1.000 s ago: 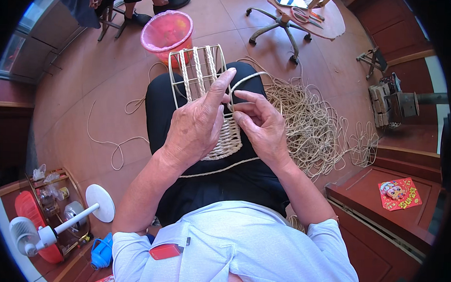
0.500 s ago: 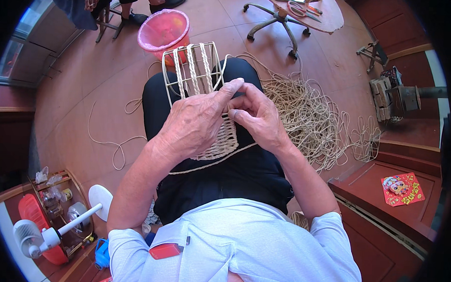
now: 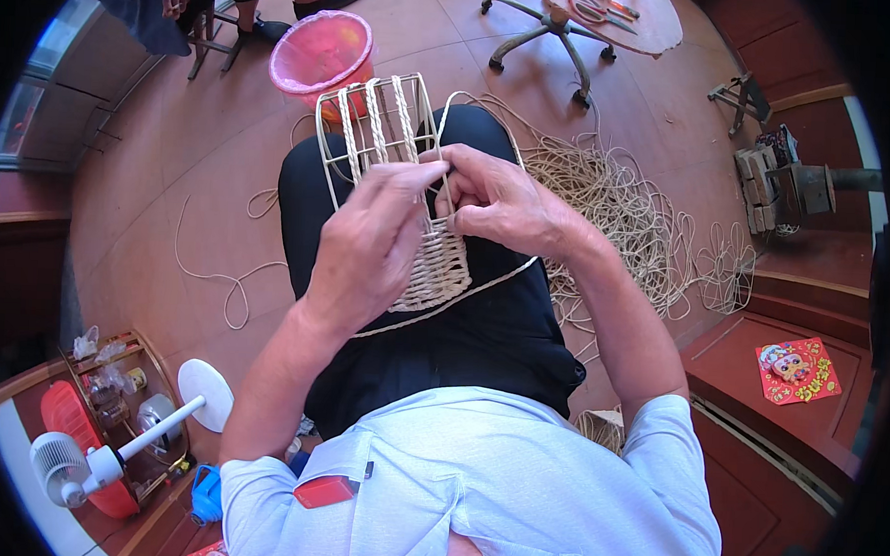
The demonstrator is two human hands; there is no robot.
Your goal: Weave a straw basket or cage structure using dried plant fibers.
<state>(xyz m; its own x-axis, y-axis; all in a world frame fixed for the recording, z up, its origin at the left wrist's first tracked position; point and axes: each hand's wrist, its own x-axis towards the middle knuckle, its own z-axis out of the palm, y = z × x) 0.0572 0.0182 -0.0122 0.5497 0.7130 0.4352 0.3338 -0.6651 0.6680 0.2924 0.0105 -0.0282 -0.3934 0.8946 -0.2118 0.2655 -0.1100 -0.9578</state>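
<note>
A small basket (image 3: 433,275) lies across my lap, its near part closely woven from pale cord. Its far part is a bare metal frame (image 3: 418,91) with several twisted cord strands running lengthwise. My right hand (image 3: 502,197) is closed at the frame's right side, fingers curled and thumb by the weave's upper edge, pinching the pale cord (image 3: 447,111) there. Over the basket's left side is my left hand (image 3: 373,241), its fingers stretched towards my right fingertips and smeared by motion. Whether it holds cord cannot be seen. The hands cover part of the weave.
A heap of loose cord (image 3: 613,225) lies on the floor to the right. Beyond the basket stands a pink lined bin (image 3: 325,58), near a seated person's shoes (image 3: 332,0). Scissors (image 3: 592,9) rest on a round tabletop. A white fan (image 3: 61,466) is at the lower left.
My left hand has drawn back a little left and down, uncovering more weave. My right hand has shifted slightly left and up, still by the frame's right side.
</note>
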